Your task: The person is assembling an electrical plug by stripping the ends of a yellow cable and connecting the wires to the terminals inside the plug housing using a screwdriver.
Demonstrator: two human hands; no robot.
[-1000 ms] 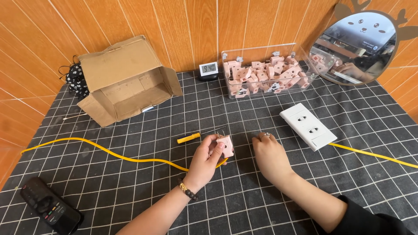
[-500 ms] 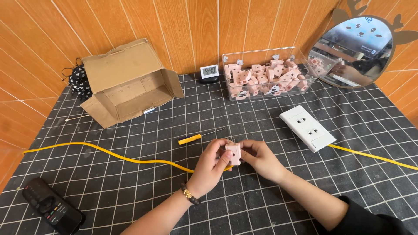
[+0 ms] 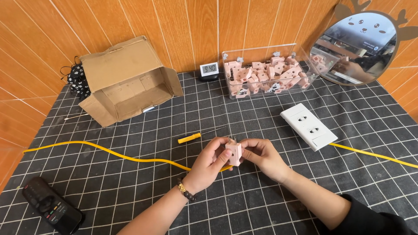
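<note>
Left hand (image 3: pixel 209 163) and right hand (image 3: pixel 261 156) both grasp one pink plug (image 3: pixel 234 152), metal prongs up, held just above the bench (image 3: pixel 130 182) over the yellow cable (image 3: pixel 109 152). Yellow-handled screwdriver (image 3: pixel 190 138) lies just behind; white socket plate (image 3: pixel 308 126) to the right.

1. My fingers cover part of the pink plug (image 3: pixel 234 153).
2. The yellow cable (image 3: pixel 109 152) vanishes behind my left hand (image 3: pixel 209 164).
3. The mirror (image 3: pixel 357 43) is cropped at the right edge.

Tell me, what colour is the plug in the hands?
Pale pink plug, seen in the head view.
</note>
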